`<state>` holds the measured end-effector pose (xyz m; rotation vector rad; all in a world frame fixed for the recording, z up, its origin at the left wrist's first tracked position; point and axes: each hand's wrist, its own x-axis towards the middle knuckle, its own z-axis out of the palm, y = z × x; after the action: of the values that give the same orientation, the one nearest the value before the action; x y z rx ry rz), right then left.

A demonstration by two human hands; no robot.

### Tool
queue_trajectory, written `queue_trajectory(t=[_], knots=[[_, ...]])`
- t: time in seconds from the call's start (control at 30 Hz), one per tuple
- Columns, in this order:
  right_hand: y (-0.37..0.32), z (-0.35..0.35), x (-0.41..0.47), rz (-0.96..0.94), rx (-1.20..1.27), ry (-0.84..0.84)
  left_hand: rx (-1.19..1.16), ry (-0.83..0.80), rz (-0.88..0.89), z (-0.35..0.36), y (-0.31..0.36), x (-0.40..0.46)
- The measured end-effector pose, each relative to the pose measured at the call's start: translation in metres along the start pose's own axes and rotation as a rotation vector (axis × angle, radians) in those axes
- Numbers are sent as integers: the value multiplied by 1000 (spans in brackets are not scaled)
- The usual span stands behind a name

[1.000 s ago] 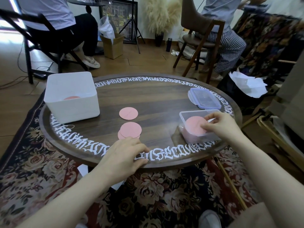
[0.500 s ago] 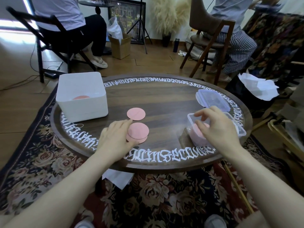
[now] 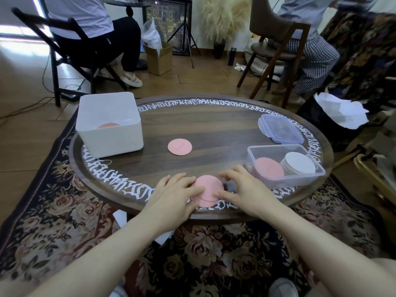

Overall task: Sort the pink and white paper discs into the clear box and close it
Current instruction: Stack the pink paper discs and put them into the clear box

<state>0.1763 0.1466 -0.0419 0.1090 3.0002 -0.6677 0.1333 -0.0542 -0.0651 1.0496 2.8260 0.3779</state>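
Lower centre: left hand (image 3: 175,195) and right hand (image 3: 242,189) pinching stacked pink paper discs (image 3: 207,190); likely light, flimsy, best lifted by edges.

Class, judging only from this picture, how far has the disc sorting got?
Done: a pink stack and a white stack sit side by side in the clear box. In hand: the left hand and right hand gather pink discs at the table's near edge. Left: one loose pink disc, another in the white tub, and the lid, lying off.
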Motion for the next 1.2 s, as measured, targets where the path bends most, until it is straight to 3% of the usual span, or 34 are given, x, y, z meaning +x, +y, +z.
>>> queue_trajectory(t=[0.33,0.43,0.53,0.6,0.73,0.87,1.03,1.2], knots=[[3,13,7,120,292,-21,-3,-67,-2,-3,2,1],[3,15,9,148,424,-22,-48,3,3,-2,3,1],[1,10,10,186,576,42,-221,250,-53,-4,0,1],[0,3,8,200,705,85,-329,323,-172,-11,0,1],[-5,-8,2,106,917,122,-733,243,-391,-26,3,3],[-12,-6,-4,-22,998,141,-1249,27,-495,-32,10,3],[-12,-2,-4,-162,820,209,-1407,-26,-409,-36,14,-3],[-14,-4,0,-20,846,254,-1480,108,-466,-36,9,-3]])
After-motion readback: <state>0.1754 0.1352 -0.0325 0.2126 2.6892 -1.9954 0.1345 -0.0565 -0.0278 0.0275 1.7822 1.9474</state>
